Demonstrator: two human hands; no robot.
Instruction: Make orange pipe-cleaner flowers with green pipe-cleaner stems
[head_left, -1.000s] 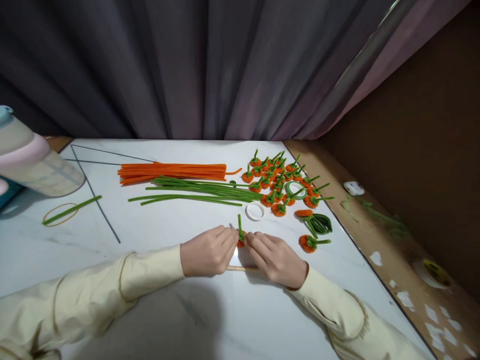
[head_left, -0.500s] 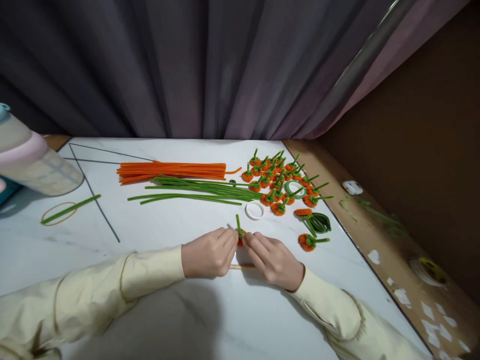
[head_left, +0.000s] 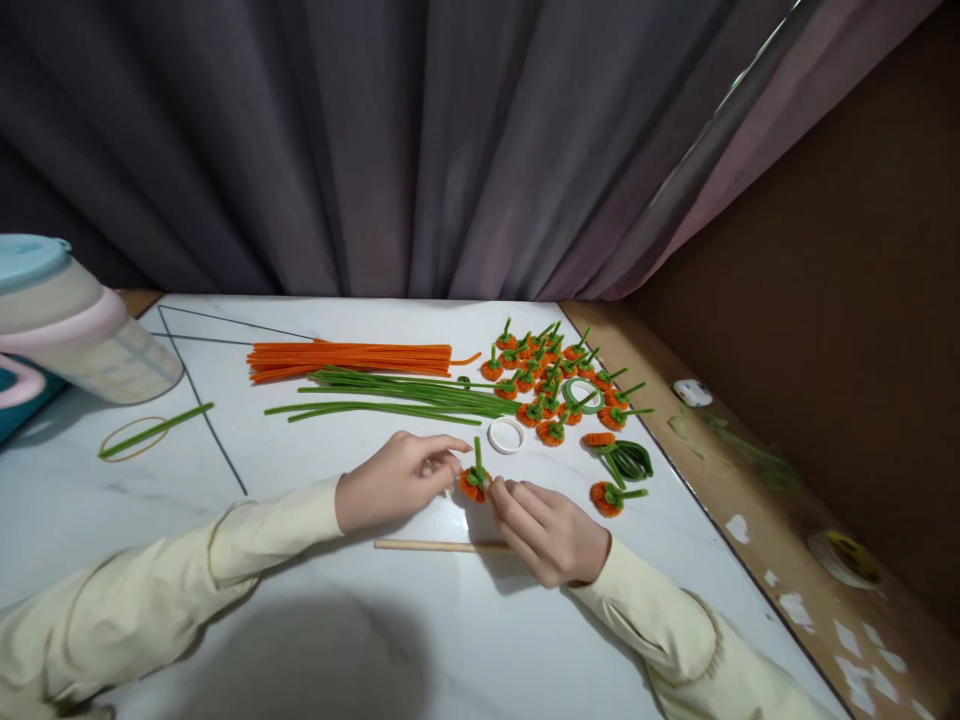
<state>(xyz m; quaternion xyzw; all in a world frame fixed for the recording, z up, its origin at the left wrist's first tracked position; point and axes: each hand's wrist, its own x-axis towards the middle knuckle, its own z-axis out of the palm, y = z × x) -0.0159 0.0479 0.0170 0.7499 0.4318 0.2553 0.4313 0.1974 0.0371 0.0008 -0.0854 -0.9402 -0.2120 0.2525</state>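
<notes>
Wooden stick lies nearest. Right hand pinches orange-green pumpkin piece, between both hands; left hand has fingers parted, just beside it. Beyond: white ring, green stems, orange stems, grey curtain.

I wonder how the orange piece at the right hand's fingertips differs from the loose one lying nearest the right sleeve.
Support: the held piece is at the fingertips of the right hand, while the loose piece lies on the table.
Stem direction: the held piece's stem points toward the curtain, while the loose piece's points right.
Both share an orange body, a green middle and one green stem.
</notes>
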